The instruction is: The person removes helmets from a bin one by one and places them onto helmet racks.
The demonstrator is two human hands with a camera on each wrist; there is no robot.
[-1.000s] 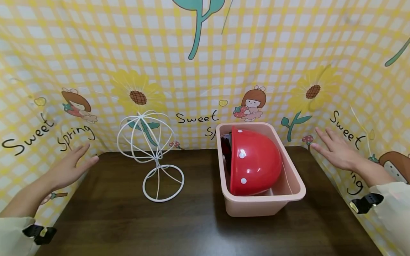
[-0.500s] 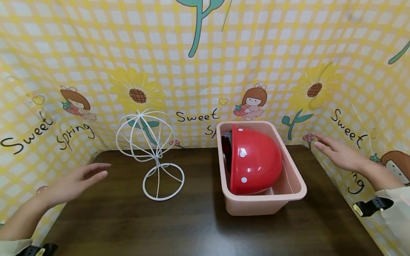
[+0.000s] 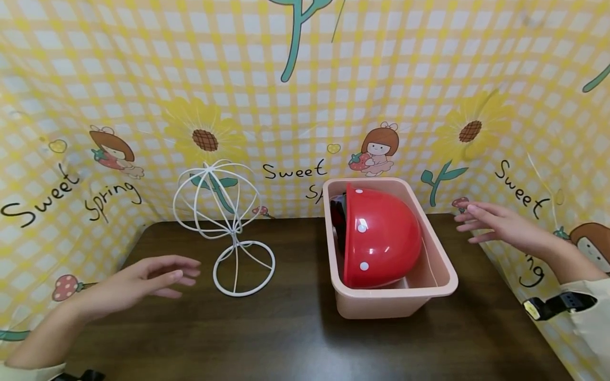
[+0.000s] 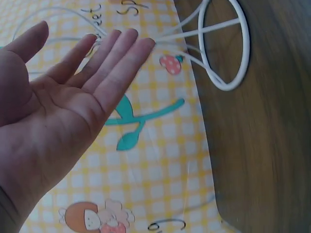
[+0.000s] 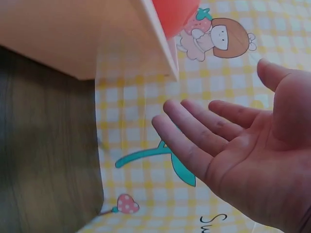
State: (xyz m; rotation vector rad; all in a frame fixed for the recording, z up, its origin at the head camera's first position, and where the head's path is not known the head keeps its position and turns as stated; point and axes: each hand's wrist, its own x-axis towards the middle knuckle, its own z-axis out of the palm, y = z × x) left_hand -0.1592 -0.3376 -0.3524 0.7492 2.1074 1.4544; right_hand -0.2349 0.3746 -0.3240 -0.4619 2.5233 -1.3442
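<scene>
My left hand (image 3: 138,283) is in the air left of a white wire stand (image 3: 234,233), its fingers relaxed and holding nothing. That stand has a ball-shaped wire cage on top and a ring base on the table. On the right, my right hand (image 3: 507,227) hovers beside a pink plastic bin (image 3: 381,307), also holding nothing. A red helmet (image 3: 383,241) with white dots lies on its side in the bin, its opening turned left; dark straps or lining show there. The left wrist view has the open palm (image 4: 63,111) facing the stand. In the right wrist view the bin wall (image 5: 121,39) stands beyond the fingertips.
A dark wooden table (image 3: 286,338) carries the stand and the bin. Yellow checked cloth (image 3: 305,121) with printed flowers and figures rises behind the table and along both sides. Black bands (image 3: 559,306) sit around the wrists.
My left hand has moved right and down, closer to the wire stand. The right hand has shifted slightly toward the bin, its fingers turning inward. Helmet, bin and stand stay in place.
</scene>
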